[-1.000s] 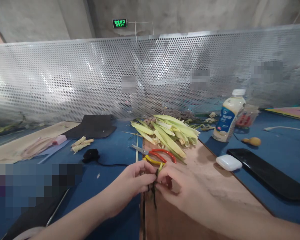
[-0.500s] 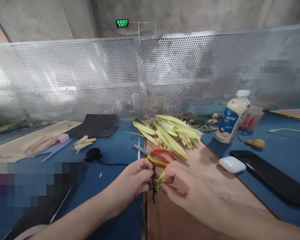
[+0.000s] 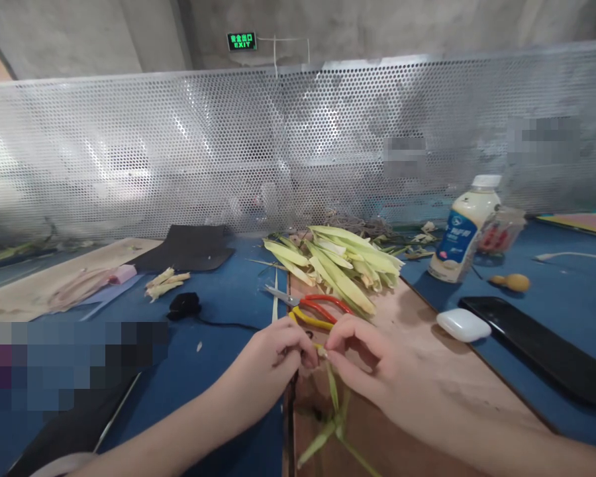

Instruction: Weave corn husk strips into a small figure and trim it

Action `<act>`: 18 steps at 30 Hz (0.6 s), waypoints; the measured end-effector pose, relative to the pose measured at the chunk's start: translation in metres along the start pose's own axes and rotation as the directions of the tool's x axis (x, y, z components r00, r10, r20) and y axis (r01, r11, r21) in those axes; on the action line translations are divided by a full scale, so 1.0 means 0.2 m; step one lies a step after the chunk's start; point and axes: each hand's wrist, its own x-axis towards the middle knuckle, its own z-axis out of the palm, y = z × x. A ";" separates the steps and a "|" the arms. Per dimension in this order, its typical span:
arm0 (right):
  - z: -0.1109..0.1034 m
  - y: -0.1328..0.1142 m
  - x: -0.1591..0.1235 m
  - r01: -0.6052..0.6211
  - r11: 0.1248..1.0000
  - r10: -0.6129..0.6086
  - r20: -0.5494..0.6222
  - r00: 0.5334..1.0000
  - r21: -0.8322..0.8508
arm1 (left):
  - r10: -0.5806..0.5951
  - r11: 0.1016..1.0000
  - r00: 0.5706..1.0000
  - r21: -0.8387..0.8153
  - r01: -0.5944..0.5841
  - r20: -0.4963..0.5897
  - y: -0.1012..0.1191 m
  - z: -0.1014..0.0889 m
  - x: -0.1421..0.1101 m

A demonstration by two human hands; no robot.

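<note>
Apparently midway: left hand [image 3: 278, 351] and right hand [image 3: 380, 361] clamped fingertips on narrow corn-husk strips [image 3: 336, 424], already split, ends seemingly unfinished; broader husk pile [image 3: 342, 281] lay beyond scissors [image 3: 292, 301].

The left hand [image 3: 281, 351] and the right hand [image 3: 377, 368] are bare, with smooth backs and slim fingers [image 3: 302, 341]. The left forearm [image 3: 183, 417] and right forearm [image 3: 501, 430] are bare too, slender and smooth, tapering toward the wrists [image 3: 231, 387]. A pale, rounded edge [image 3: 64, 464] shows beside the left forearm; whether it is a sleeve cannot be told.
</note>
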 end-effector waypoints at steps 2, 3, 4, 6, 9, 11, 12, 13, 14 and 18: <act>0.00 0.01 0.00 0.005 0.998 -0.005 0.001 1.000 0.055 | 0.040 0.992 0.999 0.118 -0.038 -0.017 0.00 0.00 -0.01; -0.01 0.01 -0.01 0.023 0.997 -0.023 -0.006 1.000 0.067 | 0.061 0.986 0.997 0.155 -0.054 -0.038 0.00 0.00 -0.01; -0.01 0.01 -0.01 0.049 0.997 -0.048 -0.016 0.999 0.065 | 0.092 0.981 0.994 0.179 -0.079 -0.063 0.01 -0.01 -0.02; -0.01 0.00 -0.02 0.127 0.992 -0.125 -0.045 0.991 0.029 | 0.162 0.975 0.981 0.173 -0.142 -0.110 0.03 -0.01 -0.03; -0.01 -0.01 -0.02 0.236 0.971 -0.238 -0.079 0.968 -0.033 | 0.186 0.982 0.977 0.042 -0.182 -0.101 0.05 -0.01 -0.05; -0.01 -0.02 -0.03 0.260 0.965 -0.263 -0.078 0.962 -0.043 | 0.188 0.979 0.980 -0.063 -0.192 -0.063 0.06 -0.01 -0.06; 0.00 -0.02 -0.03 0.260 0.965 -0.262 -0.077 0.962 -0.039 | 0.193 0.975 0.980 -0.102 -0.198 -0.052 0.06 -0.02 -0.06; 0.00 -0.02 -0.03 0.258 0.966 -0.260 -0.078 0.963 -0.033 | 0.199 0.970 0.979 -0.129 -0.204 -0.049 0.06 -0.02 -0.06; 0.00 -0.02 -0.03 0.253 0.967 -0.255 -0.081 0.964 -0.027 | 0.201 0.968 0.978 -0.144 -0.206 -0.051 0.06 -0.02 -0.06; 0.00 -0.02 -0.04 0.188 0.982 -0.189 -0.085 0.978 -0.018 | 0.179 0.970 0.982 -0.154 -0.187 -0.063 0.06 -0.02 -0.06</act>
